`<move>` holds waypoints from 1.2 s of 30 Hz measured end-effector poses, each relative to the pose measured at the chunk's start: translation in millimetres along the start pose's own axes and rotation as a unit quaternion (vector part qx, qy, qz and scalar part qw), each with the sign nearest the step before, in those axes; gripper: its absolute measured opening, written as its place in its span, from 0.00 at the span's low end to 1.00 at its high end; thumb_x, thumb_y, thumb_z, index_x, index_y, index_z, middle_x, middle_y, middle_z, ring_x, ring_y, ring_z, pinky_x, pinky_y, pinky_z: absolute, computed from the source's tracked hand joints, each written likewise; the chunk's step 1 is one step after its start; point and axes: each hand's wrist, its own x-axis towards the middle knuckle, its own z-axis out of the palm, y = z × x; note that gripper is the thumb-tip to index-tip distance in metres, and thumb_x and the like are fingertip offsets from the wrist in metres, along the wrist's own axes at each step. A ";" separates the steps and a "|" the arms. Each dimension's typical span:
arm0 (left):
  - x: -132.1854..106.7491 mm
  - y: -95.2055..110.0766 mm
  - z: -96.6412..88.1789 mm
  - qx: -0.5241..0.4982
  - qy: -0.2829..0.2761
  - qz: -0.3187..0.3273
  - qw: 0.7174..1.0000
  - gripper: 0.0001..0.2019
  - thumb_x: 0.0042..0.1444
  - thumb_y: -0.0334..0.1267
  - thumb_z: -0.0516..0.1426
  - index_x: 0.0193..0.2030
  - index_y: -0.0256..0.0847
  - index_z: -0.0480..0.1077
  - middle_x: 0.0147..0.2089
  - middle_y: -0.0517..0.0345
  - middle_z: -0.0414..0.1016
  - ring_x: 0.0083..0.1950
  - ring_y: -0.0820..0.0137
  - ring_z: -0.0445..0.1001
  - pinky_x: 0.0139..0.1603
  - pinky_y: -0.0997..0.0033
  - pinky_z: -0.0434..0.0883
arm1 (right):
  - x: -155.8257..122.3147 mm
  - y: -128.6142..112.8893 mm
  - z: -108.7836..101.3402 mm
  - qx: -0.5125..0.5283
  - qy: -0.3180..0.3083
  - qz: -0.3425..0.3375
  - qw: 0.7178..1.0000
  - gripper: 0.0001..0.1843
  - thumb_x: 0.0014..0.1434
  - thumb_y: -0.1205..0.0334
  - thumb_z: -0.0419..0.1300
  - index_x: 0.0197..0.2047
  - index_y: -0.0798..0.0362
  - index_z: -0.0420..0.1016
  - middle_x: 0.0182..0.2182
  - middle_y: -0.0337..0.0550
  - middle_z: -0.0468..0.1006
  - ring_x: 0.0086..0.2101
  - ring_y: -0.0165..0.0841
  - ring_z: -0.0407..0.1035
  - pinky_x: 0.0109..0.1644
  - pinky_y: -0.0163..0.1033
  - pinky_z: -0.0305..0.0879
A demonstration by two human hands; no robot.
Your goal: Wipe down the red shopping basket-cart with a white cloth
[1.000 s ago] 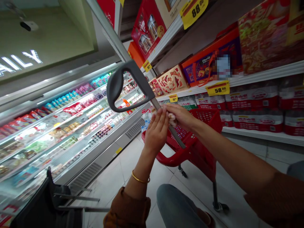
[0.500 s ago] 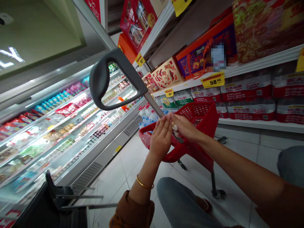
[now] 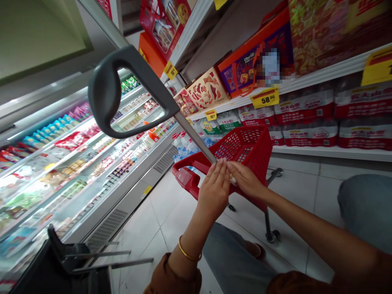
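- Nearest, at the lower edge: a brown sleeve [image 3: 171,277] on the left arm, with a gold bangle [image 3: 187,251] on the wrist. Knees in blue jeans [image 3: 232,257] show at bottom centre and far right.
- Centre of the frame: the left hand [image 3: 214,190] and right hand [image 3: 245,183] meet, fingertips close together.
- The right hand's fingers curl around a small pale object [image 3: 233,179], gripping it at their tips. What it is is too small to tell.
- The left hand's fingers lie against the same spot from the other side, hiding most of the object; whether they clench it cannot be told.
- A long metal pole [image 3: 196,139] with a dark grey plastic loop handle [image 3: 107,92] crosses the upper left and ends just behind the hands.
- Just beyond the hands, a red plastic shopping basket [image 3: 245,151] stands on a wheeled frame on the tiled floor [image 3: 147,216].
- Left side: a lit refrigerated display case [image 3: 76,163] full of packaged food.
- Right side: shelves hold shrink-wrapped bottled water [image 3: 306,108] and gift boxes [image 3: 208,90], with a yellow price tag [image 3: 265,98] reading 58.00.
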 end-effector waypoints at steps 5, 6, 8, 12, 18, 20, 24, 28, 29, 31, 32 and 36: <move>-5.2 17.9 8.1 0.007 -0.043 -0.009 0.999 0.21 0.62 0.25 0.46 0.62 0.21 0.61 0.66 0.33 0.59 0.72 0.56 0.48 0.67 0.51 0.64 | -11.0 15.3 -9.3 -0.096 0.013 -0.102 0.990 0.21 0.69 0.51 0.45 0.52 0.51 0.73 0.49 0.49 0.78 0.52 0.37 0.71 0.59 0.49 0.66; -5.6 19.6 9.4 0.010 -0.053 -0.006 0.999 0.21 0.62 0.25 0.46 0.62 0.22 0.61 0.67 0.33 0.59 0.72 0.56 0.48 0.68 0.51 0.64 | -13.0 19.2 -11.1 -0.110 0.011 -0.113 0.987 0.21 0.69 0.52 0.44 0.54 0.50 0.73 0.50 0.49 0.78 0.53 0.37 0.71 0.60 0.49 0.66; -5.7 21.1 11.0 0.016 -0.071 0.006 0.997 0.21 0.62 0.26 0.47 0.61 0.22 0.62 0.67 0.33 0.58 0.71 0.56 0.50 0.68 0.52 0.64 | -17.6 27.5 -13.6 -0.133 0.008 -0.129 0.983 0.21 0.70 0.53 0.44 0.57 0.50 0.71 0.53 0.50 0.76 0.55 0.36 0.69 0.60 0.49 0.66; -3.2 19.1 11.7 0.032 -0.086 0.038 0.995 0.19 0.63 0.28 0.49 0.59 0.24 0.66 0.67 0.37 0.60 0.69 0.55 0.56 0.67 0.54 0.65 | -29.5 44.1 -13.2 -0.164 0.040 -0.136 0.976 0.22 0.69 0.54 0.45 0.60 0.51 0.67 0.56 0.51 0.73 0.57 0.36 0.67 0.62 0.50 0.65; 0.7 13.5 13.2 0.039 -0.127 0.107 0.985 0.19 0.64 0.29 0.48 0.58 0.25 0.67 0.64 0.40 0.65 0.65 0.57 0.65 0.66 0.57 0.67 | -50.2 67.1 -5.8 -0.173 0.073 -0.129 0.974 0.23 0.70 0.59 0.44 0.66 0.50 0.59 0.63 0.51 0.65 0.65 0.35 0.55 0.67 0.52 0.57; 1.1 11.7 14.6 0.044 -0.140 0.114 0.983 0.19 0.65 0.30 0.48 0.59 0.25 0.67 0.64 0.39 0.65 0.65 0.57 0.66 0.66 0.57 0.67 | -57.7 76.9 -4.0 -0.183 0.077 -0.117 0.973 0.23 0.70 0.59 0.44 0.66 0.49 0.58 0.65 0.51 0.62 0.67 0.35 0.50 0.68 0.54 0.54; 1.5 9.4 19.2 0.065 -0.158 0.119 0.978 0.20 0.64 0.31 0.49 0.59 0.22 0.66 0.64 0.36 0.65 0.65 0.55 0.65 0.66 0.55 0.66 | -76.0 100.3 -3.9 -0.208 0.078 -0.088 0.971 0.23 0.69 0.59 0.46 0.66 0.49 0.59 0.65 0.52 0.61 0.68 0.36 0.46 0.68 0.57 0.52; 5.3 11.3 26.4 0.062 -0.195 0.115 0.972 0.19 0.63 0.29 0.49 0.58 0.22 0.67 0.63 0.34 0.66 0.65 0.54 0.65 0.66 0.54 0.65 | -94.3 121.7 -7.6 -0.203 0.081 -0.073 0.973 0.22 0.69 0.60 0.48 0.64 0.52 0.64 0.65 0.54 0.61 0.67 0.38 0.48 0.68 0.56 0.53; 7.5 12.4 28.9 0.058 -0.208 0.119 0.969 0.19 0.63 0.29 0.49 0.59 0.23 0.67 0.63 0.35 0.66 0.65 0.54 0.65 0.66 0.54 0.65 | -97.2 125.5 -8.4 -0.197 0.089 -0.063 0.974 0.22 0.69 0.60 0.48 0.63 0.52 0.65 0.65 0.55 0.61 0.66 0.39 0.50 0.68 0.55 0.54; 13.7 14.8 35.1 0.046 -0.236 0.132 0.962 0.20 0.64 0.29 0.48 0.60 0.24 0.66 0.64 0.38 0.65 0.66 0.55 0.63 0.67 0.55 0.64 | -99.0 130.0 -9.4 -0.183 0.117 -0.039 0.975 0.21 0.69 0.60 0.48 0.62 0.51 0.67 0.64 0.54 0.63 0.64 0.38 0.57 0.67 0.52 0.57; 17.4 15.8 39.0 0.042 -0.252 0.136 0.957 0.20 0.64 0.29 0.47 0.61 0.24 0.65 0.65 0.39 0.64 0.67 0.56 0.62 0.68 0.55 0.62 | -97.5 130.5 -9.8 -0.175 0.134 -0.027 0.975 0.20 0.69 0.59 0.49 0.61 0.50 0.68 0.63 0.53 0.65 0.62 0.38 0.60 0.66 0.50 0.59; 31.4 17.0 57.8 0.040 -0.305 0.147 0.940 0.21 0.66 0.30 0.43 0.63 0.24 0.62 0.65 0.41 0.64 0.69 0.59 0.60 0.71 0.55 0.56 | -76.6 123.3 -11.5 -0.142 0.225 0.001 0.964 0.19 0.68 0.54 0.49 0.56 0.47 0.73 0.56 0.48 0.73 0.56 0.37 0.67 0.64 0.49 0.62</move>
